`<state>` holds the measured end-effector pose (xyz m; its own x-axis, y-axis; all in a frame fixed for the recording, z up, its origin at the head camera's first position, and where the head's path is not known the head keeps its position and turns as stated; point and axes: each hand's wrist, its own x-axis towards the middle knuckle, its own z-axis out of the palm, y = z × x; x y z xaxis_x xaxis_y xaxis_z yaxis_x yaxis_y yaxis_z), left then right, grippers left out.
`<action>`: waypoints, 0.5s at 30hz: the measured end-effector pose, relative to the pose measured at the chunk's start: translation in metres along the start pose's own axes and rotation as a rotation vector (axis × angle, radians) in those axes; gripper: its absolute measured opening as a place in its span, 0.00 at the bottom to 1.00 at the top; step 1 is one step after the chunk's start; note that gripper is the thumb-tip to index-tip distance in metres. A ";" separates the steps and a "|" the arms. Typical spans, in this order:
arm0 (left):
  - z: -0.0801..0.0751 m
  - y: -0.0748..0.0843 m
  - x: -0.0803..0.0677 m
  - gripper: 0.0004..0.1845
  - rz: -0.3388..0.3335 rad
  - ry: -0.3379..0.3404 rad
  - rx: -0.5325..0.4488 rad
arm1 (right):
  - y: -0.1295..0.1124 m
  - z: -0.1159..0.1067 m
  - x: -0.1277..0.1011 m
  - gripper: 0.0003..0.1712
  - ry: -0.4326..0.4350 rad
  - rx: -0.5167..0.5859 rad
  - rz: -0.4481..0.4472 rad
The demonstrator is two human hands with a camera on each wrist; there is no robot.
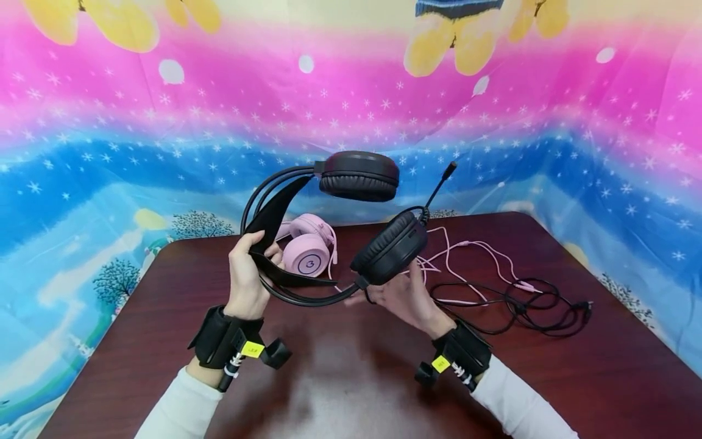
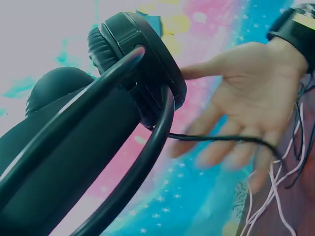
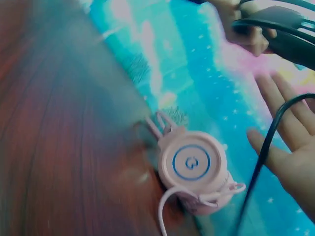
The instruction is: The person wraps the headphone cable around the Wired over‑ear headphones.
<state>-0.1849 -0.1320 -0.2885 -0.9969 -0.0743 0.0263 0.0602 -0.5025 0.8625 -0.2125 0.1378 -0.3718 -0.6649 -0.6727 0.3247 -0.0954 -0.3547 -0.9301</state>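
Head view, dark wood table [image 1: 340, 390] with bare near half and curved far edge against starry backdrop [image 1: 109, 158], black headset [image 1: 334, 225] raised above table, padded cups, boom mic, left hand [image 1: 247, 277] fingers curled round its headband, right hand [image 1: 406, 296] fingers spread, palm up beneath lower cup, pink headset [image 1: 307, 247] behind, tangled cables [image 1: 510, 292] right.

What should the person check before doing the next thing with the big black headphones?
1. Left hand grips the black headset by its headband: ok.
2. Right hand has a grip on the headset: not ok; its fingers are straight and open beneath the lower ear cup.
3. Black cable free of knots: cannot tell; it lies looped on the table and crosses the pink cable.
4. Microphone boom unbent and clear of the hands: ok.
5. Pink headset out of the way: ok; it rests on the table behind the black one, apart from both hands.
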 end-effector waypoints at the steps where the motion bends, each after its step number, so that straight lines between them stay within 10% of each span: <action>1: 0.000 0.001 0.001 0.06 -0.001 0.010 -0.006 | 0.000 -0.001 -0.002 0.35 -0.019 -0.078 0.032; 7: -0.006 0.012 0.004 0.13 -0.040 0.029 -0.023 | -0.001 -0.012 -0.013 0.24 -0.006 -0.544 0.086; 15: -0.022 0.025 0.008 0.16 -0.126 0.018 -0.118 | -0.008 -0.042 -0.032 0.25 0.021 -0.614 0.083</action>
<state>-0.1907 -0.1635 -0.2780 -0.9959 -0.0197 -0.0883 -0.0584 -0.6061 0.7932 -0.2219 0.1896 -0.3817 -0.7018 -0.6672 0.2498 -0.4478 0.1405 -0.8830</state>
